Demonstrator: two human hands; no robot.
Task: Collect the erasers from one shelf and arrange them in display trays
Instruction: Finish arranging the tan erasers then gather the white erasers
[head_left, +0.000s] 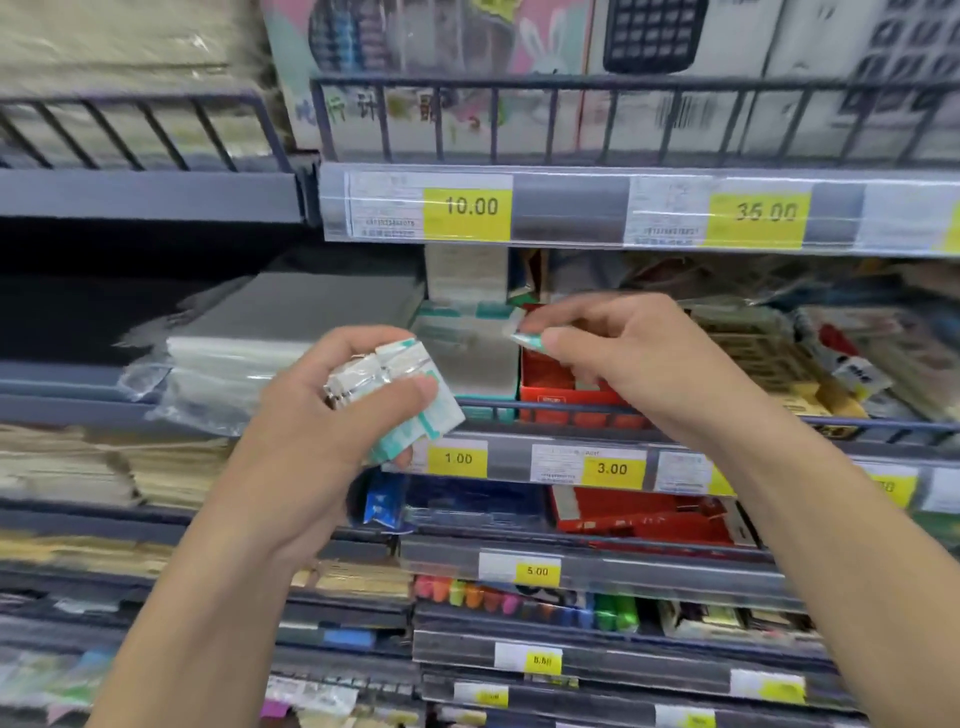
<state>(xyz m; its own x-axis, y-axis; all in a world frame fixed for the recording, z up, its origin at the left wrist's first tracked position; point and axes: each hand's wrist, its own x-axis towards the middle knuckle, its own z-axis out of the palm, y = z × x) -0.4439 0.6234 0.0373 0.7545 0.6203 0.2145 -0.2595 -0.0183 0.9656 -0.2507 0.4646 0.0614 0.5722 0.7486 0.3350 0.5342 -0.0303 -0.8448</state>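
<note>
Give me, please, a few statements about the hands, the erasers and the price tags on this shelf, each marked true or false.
1. The left hand grips a stack of erasers. True.
2. The right hand is empty. False: it pinches a single eraser between thumb and fingers.
3. The price tag just below the left hand reads 1.00. True.
4. The red tray sits on the top shelf beside the calculator box. False: it sits on the middle shelf, below the right hand.
5. The tag above the hands reads 10.00. True.
</note>
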